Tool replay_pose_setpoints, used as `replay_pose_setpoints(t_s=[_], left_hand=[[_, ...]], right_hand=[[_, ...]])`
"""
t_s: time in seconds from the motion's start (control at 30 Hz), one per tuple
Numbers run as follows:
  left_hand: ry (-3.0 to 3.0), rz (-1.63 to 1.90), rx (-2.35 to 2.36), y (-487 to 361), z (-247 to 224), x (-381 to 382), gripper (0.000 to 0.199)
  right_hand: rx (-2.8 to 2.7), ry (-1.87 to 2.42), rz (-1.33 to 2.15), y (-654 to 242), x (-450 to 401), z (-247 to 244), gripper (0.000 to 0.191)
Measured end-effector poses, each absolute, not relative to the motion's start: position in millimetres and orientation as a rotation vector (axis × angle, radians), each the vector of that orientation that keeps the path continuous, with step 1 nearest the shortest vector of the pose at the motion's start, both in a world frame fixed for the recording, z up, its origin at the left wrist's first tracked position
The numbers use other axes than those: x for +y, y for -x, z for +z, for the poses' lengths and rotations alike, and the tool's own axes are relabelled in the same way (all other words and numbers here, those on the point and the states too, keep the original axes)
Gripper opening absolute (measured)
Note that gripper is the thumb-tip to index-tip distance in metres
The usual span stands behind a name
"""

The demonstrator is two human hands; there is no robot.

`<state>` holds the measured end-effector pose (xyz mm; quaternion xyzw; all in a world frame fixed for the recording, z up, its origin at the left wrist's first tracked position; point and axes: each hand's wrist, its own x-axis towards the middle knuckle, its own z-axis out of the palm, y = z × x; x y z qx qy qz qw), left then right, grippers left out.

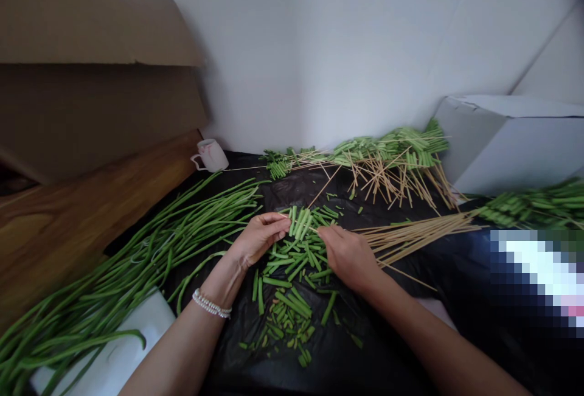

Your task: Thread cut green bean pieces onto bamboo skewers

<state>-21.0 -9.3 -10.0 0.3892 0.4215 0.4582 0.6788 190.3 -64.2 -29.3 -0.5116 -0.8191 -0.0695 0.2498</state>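
The left hand (pixel 258 239) and right hand (pixel 347 256) curve inward, fingers pinching a short bundle of cut long-bean pieces (pixel 301 224) — smooth green tubes — above crinkled black plastic sheeting (pixel 347 353), thin bamboo skewers (pixel 410 236) fanned just beside.

We see one route for the hands over the black plastic sheet (pixel 392 347) at lower right of the frame, below the bamboo skewers (pixel 410 238) that fan out from the right hand (pixel 349 257). Cut bean pieces (pixel 294 262) crowd the strip between that hand and the left hand (pixel 258 239). Toward upper centre, we find the skewered beans (pixel 387 162) standing in the way of the wall. At left, long green beans (pixel 128 256) lie before the wooden plank (pixel 91 201), a white mug (pixel 212 156) stands at its far end, and a white box (pixel 502 146) blocks the right side
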Motion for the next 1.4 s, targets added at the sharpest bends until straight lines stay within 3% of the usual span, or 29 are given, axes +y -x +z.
replay_pose_setpoints(t_s=[0.27, 0.53, 0.67, 0.87, 1.17, 1.4], left_hand=[[-1.047, 1.108, 1.016, 16, -13, -10, 0.027], [-1.95, 1.019, 1.26, 16, -26, -6, 0.004], [-2.172, 0.862, 1.32, 15, -31, -3, 0.007], [-2.256, 0.769, 1.364, 14, -33, -2, 0.015], [-2.28, 0.639, 1.453, 7, -30, -5, 0.006], [-1.885, 0.922, 1.37, 19, -25, -2, 0.011]], right_hand=[[-2.174, 1.397, -0.313, -196, -62, -22, 0.028], [-2.102, 1.438, -0.385, -204, -57, -21, 0.027], [-2.121, 1.426, -0.394, -201, -59, -19, 0.027], [-2.148, 1.441, -0.366, -200, -60, -18, 0.028], [-2.146, 1.423, -0.375, -201, -58, -22, 0.028], [-2.103, 1.421, -0.423, -204, -57, -21, 0.027]])
